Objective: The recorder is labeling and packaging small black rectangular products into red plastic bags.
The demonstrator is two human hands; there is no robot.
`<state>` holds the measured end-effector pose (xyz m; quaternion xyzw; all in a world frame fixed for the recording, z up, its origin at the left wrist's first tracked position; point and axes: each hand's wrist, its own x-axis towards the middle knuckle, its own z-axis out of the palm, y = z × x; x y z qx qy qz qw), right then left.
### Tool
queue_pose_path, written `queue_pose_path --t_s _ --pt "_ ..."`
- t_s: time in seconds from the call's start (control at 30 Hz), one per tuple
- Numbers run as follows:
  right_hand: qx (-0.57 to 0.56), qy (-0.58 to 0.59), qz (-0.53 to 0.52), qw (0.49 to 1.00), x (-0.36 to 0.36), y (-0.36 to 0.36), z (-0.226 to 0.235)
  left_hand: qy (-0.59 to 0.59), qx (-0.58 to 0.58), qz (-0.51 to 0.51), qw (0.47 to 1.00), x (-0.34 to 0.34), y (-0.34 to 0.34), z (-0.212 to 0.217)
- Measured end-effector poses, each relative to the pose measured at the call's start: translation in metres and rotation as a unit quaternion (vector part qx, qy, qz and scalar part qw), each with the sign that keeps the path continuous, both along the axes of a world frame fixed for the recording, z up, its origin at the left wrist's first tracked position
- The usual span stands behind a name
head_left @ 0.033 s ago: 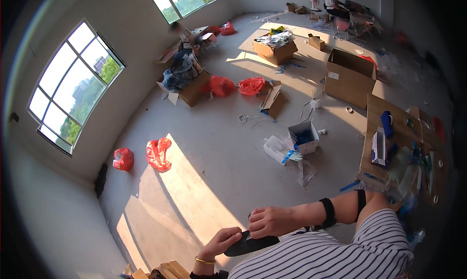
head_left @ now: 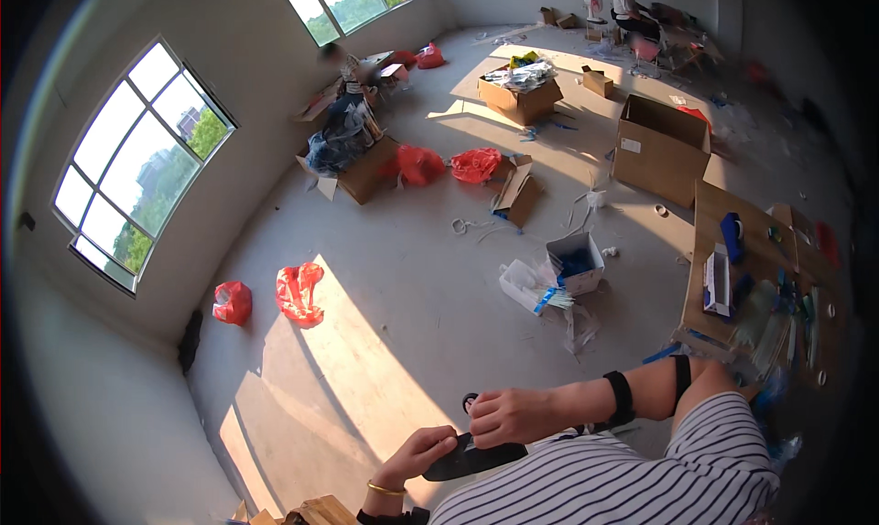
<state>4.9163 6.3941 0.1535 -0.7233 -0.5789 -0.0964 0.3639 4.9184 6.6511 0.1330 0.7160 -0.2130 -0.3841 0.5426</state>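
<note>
Here, flat black piece [head_left: 476,459] pinched between left hand [head_left: 419,454] and right hand [head_left: 508,415], both gripping.

sunlight from arched windows [head_left: 137,168] falls across a grey concrete floor [head_left: 394,278] strewn with cardboard boxes [head_left: 661,148] and red bags [head_left: 299,292].

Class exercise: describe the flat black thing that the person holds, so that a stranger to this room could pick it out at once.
Start at the striped sleeve along the picture's lower edge. Just left of it, the left hand and right hand meet over a flat black piece. It is the only dark thing held in hands; the red bags lie on the floor.
</note>
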Motion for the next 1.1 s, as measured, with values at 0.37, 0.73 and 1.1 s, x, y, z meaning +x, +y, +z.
queue_pose_path --t_s 0.37,0.73,1.1 --pt "-0.066 -0.008 -0.07 0.995 0.217 0.045 0.014 0.03 -0.028 -0.115 0.993 0.268 0.04 -0.013" --pt "-0.042 0.004 -0.16 0.986 0.412 0.007 -0.004 0.069 -0.008 -0.162 0.984 0.495 -0.003 -0.02" --pt "0.0 0.021 -0.106 0.994 0.598 -0.009 -0.006 0.047 0.054 -0.091 0.993 0.652 -0.011 0.004"
